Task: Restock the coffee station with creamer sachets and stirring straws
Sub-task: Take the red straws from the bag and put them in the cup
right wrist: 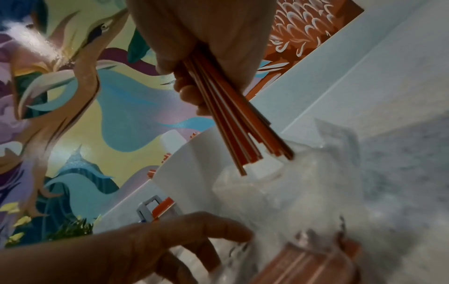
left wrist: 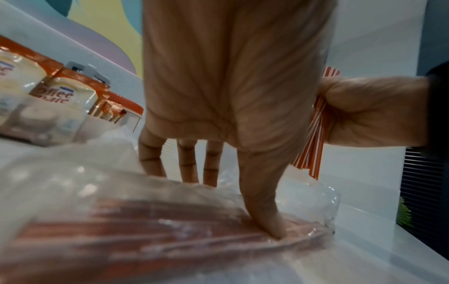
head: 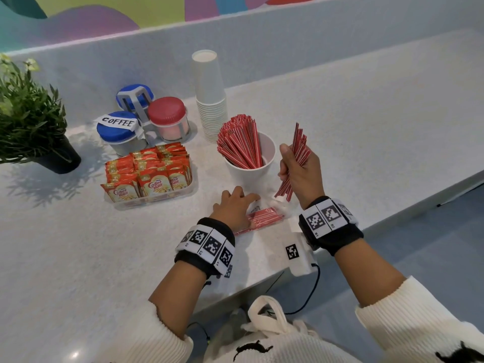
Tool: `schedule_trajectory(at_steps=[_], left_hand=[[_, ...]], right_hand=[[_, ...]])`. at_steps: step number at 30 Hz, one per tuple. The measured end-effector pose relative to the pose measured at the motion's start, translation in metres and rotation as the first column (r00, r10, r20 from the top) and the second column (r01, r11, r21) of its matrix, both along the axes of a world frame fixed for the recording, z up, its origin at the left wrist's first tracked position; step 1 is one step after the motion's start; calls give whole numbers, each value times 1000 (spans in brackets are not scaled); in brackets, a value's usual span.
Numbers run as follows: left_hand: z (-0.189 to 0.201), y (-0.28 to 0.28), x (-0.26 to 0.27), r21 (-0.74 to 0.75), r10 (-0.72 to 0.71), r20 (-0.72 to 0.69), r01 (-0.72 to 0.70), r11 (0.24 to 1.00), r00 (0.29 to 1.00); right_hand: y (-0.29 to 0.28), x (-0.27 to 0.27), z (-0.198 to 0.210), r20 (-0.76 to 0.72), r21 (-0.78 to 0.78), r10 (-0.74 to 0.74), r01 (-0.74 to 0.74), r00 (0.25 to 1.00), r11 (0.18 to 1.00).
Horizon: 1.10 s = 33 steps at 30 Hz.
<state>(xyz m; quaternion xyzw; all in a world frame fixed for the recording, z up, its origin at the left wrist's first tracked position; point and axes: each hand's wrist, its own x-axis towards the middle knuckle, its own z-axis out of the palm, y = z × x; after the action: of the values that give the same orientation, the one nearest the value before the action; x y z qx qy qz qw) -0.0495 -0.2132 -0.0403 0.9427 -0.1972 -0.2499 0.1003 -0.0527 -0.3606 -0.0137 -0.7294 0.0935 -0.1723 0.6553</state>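
My right hand [head: 296, 163] grips a bundle of red-and-white stirring straws [head: 301, 145], held upright just right of the white cup [head: 251, 169]. That cup is packed with more straws [head: 241, 142]. In the right wrist view the bundle [right wrist: 233, 124] pokes down from my fingers toward the cup's rim. My left hand [head: 233, 205] lies flat with straight fingers pressing a clear plastic bag of straws [head: 262, 217] on the counter; the left wrist view shows the thumb [left wrist: 262, 201] pushing into the bag [left wrist: 157, 230]. A clear tray of orange creamer sachets [head: 149, 174] stands to the left.
Three lidded jars, one labelled COFFEE [head: 117, 129], sit behind the tray. A tall stack of white paper cups [head: 209, 95] stands behind the straw cup. A potted plant [head: 31, 121] is at the far left. The counter edge [head: 392, 216] runs close on the right.
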Motion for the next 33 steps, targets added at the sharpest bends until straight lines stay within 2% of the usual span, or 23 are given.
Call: schedule_trajectory(at_steps=[4,7,11,15,19,21,23,27,30,33], left_hand=[[-1,1,0,-28,15,-7,-15,1000,1000],[-1,1,-1,-46,21,-2,-21,999,1000],[2,3,2,-47,-2,-26,0,999,1000],[22,7,10,-236,20,-62,-34,971,998],[59,12,25,-406,42,55,-16,914,998],[74,14,34,-485,92,111,-27,874,990],[82,17,44,-569,199,156,-77,819,967],[83,23,63,-667,481,216,-231,708,850],[71,26,71,-690,595,119,-365,625,795],[57,28,76,-711,608,-116,-493,501,785]], right_hand=[[-1,3,-1,52,-38,-3,5,999,999],[1,-1,-15,-5,-86,27,-28,1000,996],[2,-3,-23,-73,-23,32,-34,997,999],[-1,5,-3,-12,-6,30,-30,999,1000],[2,19,35,92,-2,51,-51,994,999],[6,28,53,138,32,61,-66,988,997],[13,37,66,170,70,71,-84,983,994],[29,54,74,200,85,124,-144,972,986],[41,60,63,167,59,173,-185,971,981],[53,64,47,92,54,203,-208,975,977]])
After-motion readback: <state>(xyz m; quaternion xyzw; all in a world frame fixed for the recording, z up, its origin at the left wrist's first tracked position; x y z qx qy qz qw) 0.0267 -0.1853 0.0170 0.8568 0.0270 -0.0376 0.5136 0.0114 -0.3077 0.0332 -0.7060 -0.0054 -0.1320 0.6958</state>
